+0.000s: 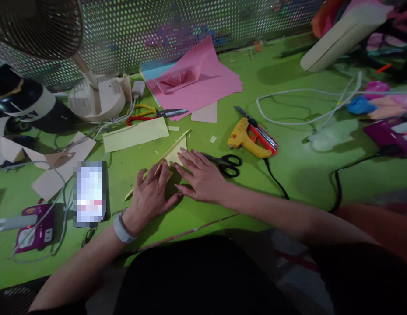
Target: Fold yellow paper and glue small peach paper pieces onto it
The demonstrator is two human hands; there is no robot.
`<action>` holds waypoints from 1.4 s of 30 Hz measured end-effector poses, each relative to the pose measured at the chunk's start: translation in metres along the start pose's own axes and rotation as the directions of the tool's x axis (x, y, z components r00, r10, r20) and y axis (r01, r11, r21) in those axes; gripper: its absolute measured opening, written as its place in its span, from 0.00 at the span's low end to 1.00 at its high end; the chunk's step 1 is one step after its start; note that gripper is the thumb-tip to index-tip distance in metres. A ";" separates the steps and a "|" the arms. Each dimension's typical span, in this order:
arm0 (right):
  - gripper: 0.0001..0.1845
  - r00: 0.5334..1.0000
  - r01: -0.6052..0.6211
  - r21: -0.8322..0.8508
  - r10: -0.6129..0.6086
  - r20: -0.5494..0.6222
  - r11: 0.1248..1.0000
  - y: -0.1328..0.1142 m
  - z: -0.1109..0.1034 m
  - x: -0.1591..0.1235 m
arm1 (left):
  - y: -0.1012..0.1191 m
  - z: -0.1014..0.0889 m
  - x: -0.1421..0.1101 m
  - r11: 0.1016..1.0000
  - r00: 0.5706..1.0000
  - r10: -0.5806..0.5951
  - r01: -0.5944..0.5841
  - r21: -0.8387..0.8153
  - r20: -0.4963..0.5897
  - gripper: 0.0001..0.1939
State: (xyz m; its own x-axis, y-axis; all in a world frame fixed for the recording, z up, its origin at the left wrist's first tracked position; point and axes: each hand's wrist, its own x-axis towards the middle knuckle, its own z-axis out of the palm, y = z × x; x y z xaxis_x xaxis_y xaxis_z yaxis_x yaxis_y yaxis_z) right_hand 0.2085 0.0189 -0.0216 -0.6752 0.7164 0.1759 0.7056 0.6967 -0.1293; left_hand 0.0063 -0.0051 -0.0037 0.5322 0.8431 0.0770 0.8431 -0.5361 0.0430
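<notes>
Pressing down on yellow paper, that's me at the green table (308, 175), and we run from the far left! Leaning there is a dark bottle (41, 107) with a pale band; nearer me lies a purple device (47, 232), a cable looped over it. Now the fan (107, 98) on its round base, and below it the phone (90, 192), screen lit, its display blurred out. Next, a pale yellow strip (136, 134) lies flat, and here's my left hand (149, 194), band at the wrist, fingers bent onto the paper, thumb spread away, nothing clenched. Under both hands, right in front of me, the folded yellow paper (179, 151) slants up and away to the right, its long edge raised! My right hand (201, 177) is laid out loose, fingers stretched towards that sheet, gripping nothing. Beyond, pink sheets (223, 83) are piled up. Just beside my right hand, black scissors (220, 162); then the yellow glue gun (239, 133) lying against a red cutter (264, 138), and a white cable (289, 124) curving off right!
</notes>
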 end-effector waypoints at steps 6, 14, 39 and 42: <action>0.34 1.000 -0.009 -0.001 0.009 -0.008 1.000 0.000 -0.006 -0.007 | 0.000 0.001 0.000 1.000 1.000 0.007 -0.008 -0.017 -0.009 0.41; 0.37 1.000 -0.012 -0.035 0.012 0.002 0.999 -0.003 -0.004 0.009 | 0.000 0.000 0.002 0.999 0.999 0.049 -0.049 0.017 0.004 0.39; 0.24 0.829 -0.527 0.262 0.421 0.368 0.808 -0.025 -0.017 0.033 | -0.033 -0.016 -0.021 0.990 1.000 0.000 -0.004 -0.143 -0.029 0.20; 0.21 0.832 -0.527 0.275 0.423 0.358 0.804 -0.023 -0.020 0.034 | -0.028 -0.017 -0.025 0.991 1.000 -0.017 0.014 -0.137 -0.018 0.17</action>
State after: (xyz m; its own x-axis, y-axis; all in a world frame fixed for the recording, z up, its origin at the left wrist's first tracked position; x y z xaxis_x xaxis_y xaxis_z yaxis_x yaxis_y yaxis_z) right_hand 0.1732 0.0265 0.0068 -0.3407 0.9041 -0.2578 0.8639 0.1929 -0.4652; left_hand -0.0320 -0.0123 0.0098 0.5162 0.8513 0.0943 0.8322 -0.5246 0.1798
